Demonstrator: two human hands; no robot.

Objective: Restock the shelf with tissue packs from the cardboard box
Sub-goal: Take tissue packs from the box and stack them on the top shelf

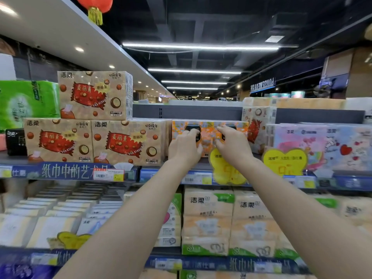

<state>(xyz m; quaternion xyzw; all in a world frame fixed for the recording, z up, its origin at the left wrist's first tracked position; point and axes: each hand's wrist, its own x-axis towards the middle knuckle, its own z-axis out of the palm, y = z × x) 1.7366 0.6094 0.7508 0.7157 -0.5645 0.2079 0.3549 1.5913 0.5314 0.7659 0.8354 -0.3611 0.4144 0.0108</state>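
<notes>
Your orange-patterned tissue pack (209, 135) sits on the top shelf (66, 172), in the slot between the brown candy-print pack (128, 141) on its left and a second brown pack turned sideways (257, 129) on its right. It touches, or very nearly touches, the left neighbour. On the right, your hand hides the gap. Above the pack there is open room, with only the grey back panel (187, 111) behind it. To the left, a third brown pack (94, 95) is stacked one layer higher. A yellow price tag (225, 174) stands up from the shelf lip just below the pack, under your right wrist.

All the packs are soft blocks in glossy plastic wrap. The orange one has a busy floral print with two dark, rounded labels on its face.

Both of your arms reach up and forward, wrists level. Your left hand (185, 148) has its fingers curled onto the upper face, with the thumb lower down, gripping the pack. Your right hand (233, 146) pinches the front, forefinger pointing left along the top edge and thumb below it.
</notes>
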